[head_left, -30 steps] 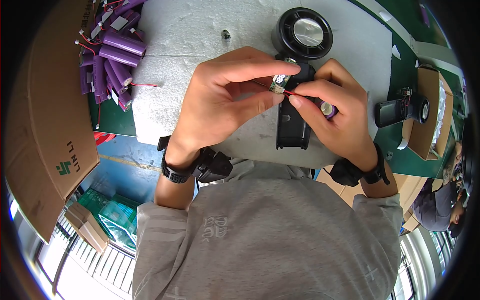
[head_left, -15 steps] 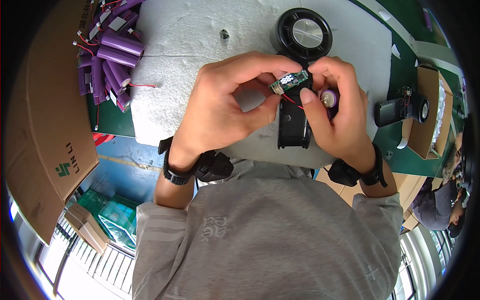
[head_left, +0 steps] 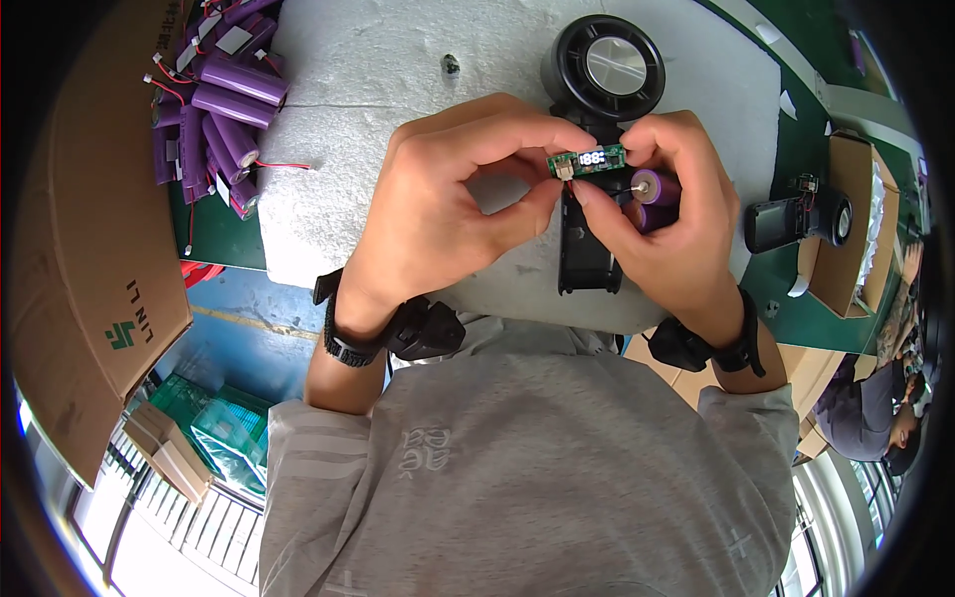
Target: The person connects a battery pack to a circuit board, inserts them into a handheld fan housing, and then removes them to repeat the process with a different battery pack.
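My left hand [head_left: 438, 204] pinches a small green circuit board [head_left: 599, 160] between thumb and forefinger. Bright white segments glow on the board's display, and a pale connector sits at its left end. Curled around a purple battery pack [head_left: 654, 217] of two cells, my right hand [head_left: 686, 224] reaches its thumb to the wire just below that connector. Its forefinger is close to the board's right end. Under both hands lies a black handheld fan, its round head [head_left: 609, 70] at the far side and its hollow handle [head_left: 589, 254] pointing toward me.
White foam sheet [head_left: 348, 179] covers the green table. Several purple batteries [head_left: 239, 95] with wired plugs are heaped at the left, beside a large cardboard box [head_left: 90, 199]. A dark speck-like part [head_left: 451, 67] lies on the foam. Rightward are another fan [head_left: 796, 219], an open carton [head_left: 846, 274] and a person [head_left: 865, 418].
The circuit board has turned from a slant to nearly level, and its lit segments have changed. My right thumb has shifted left toward the connector; the battery pack has rotated, showing two cells.
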The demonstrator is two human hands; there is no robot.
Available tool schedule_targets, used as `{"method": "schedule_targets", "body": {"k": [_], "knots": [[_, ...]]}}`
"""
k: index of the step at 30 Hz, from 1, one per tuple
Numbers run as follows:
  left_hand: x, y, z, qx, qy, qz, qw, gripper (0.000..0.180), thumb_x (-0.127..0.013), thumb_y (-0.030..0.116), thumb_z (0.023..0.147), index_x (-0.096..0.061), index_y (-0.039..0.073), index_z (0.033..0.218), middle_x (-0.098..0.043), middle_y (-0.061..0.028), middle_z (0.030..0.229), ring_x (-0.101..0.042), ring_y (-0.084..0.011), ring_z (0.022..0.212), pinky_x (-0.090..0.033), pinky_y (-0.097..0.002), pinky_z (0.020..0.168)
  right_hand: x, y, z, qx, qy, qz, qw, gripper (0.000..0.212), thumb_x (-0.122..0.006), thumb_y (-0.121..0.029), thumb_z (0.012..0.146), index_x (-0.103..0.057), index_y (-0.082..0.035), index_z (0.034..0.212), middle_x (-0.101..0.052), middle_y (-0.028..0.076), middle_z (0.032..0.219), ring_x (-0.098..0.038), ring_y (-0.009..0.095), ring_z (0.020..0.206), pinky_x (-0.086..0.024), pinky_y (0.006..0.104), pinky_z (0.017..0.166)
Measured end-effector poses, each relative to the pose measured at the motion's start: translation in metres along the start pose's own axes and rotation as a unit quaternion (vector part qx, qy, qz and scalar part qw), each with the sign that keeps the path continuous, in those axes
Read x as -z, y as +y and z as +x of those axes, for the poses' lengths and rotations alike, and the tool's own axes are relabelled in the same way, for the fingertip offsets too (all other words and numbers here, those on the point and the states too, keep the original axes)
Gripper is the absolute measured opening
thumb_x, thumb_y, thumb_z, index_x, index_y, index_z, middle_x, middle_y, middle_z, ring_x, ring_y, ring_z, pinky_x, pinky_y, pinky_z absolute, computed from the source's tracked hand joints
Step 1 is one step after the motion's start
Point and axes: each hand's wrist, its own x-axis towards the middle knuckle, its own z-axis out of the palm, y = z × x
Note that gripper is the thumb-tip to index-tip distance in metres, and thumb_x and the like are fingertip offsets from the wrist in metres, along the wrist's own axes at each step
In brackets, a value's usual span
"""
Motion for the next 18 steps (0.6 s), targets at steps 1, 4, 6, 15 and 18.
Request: {"method": "schedule_targets", "body": {"k": [1, 4, 6, 15, 18], "knots": [[-0.0002, -0.0001, 0.0003, -0.008, 0.01, -0.003, 1.0, 0.037, -0.063, -0.018, 0.076, -0.066, -0.005, 0.111, -0.069, -0.0109, 0.1, -0.067, -0.0158, 0.091, -0.055, -0.0274, 0.083, 0.0001, -0.0009, 0.0005, 0.0, -0.001, 0.0, 1.0, 0.044, -0.079, 0.005, 0.069, -0.054, -0.001, 0.105, -0.054, 0.006, 0.088, -0.056, 0.012, 0.072, -0.046, 0.0231, 0.064], [-0.0023, -0.0032, 0.0008, -0.014, 0.037, 0.008, 0.999, 0.034, -0.067, -0.013, 0.074, -0.069, -0.001, 0.105, -0.07, -0.0102, 0.092, -0.07, -0.0164, 0.081, -0.057, -0.0267, 0.073, 0.0011, -0.0057, 0.0035, 0.0, 0.014, -0.004, 1.0, 0.043, -0.08, 0.004, 0.068, -0.058, -0.001, 0.105, -0.058, 0.007, 0.09, -0.058, 0.013, 0.074, -0.048, 0.0241, 0.065], [-0.0025, -0.0031, 0.0007, -0.017, 0.051, 0.014, 0.998, 0.032, -0.069, -0.011, 0.073, -0.071, 0.001, 0.103, -0.07, -0.0099, 0.088, -0.071, -0.0167, 0.076, -0.059, -0.0263, 0.068, 0.0014, -0.0046, 0.0047, 0.01, 0.012, -0.008, 1.0, 0.042, -0.08, 0.004, 0.068, -0.059, -0.001, 0.104, -0.059, 0.008, 0.091, -0.059, 0.014, 0.074, -0.048, 0.0245, 0.065], [-0.004, -0.0059, -0.0019, 0.033, 0.067, -0.035, 0.997, 0.026, -0.071, -0.008, 0.076, -0.072, -0.001, 0.101, -0.072, -0.0111, 0.091, -0.072, -0.0159, 0.081, -0.059, -0.0249, 0.071, 0.0007, -0.0045, 0.0051, 0.006, 0.01, -0.009, 1.0, 0.036, -0.08, 0.004, 0.068, -0.063, -0.001, 0.099, -0.061, 0.009, 0.09, -0.061, 0.016, 0.074, -0.048, 0.0255, 0.064], [-0.0038, -0.0074, -0.0013, 0.016, 0.069, -0.035, 0.997, 0.026, -0.071, -0.008, 0.075, -0.072, 0.0, 0.1, -0.072, -0.0109, 0.09, -0.072, -0.0165, 0.08, -0.059, -0.0254, 0.07, 0.0002, -0.0029, 0.0048, 0.009, 0.011, -0.008, 1.0, 0.036, -0.08, 0.004, 0.068, -0.063, 0.0, 0.099, -0.061, 0.009, 0.09, -0.061, 0.016, 0.074, -0.048, 0.0253, 0.064]]}}
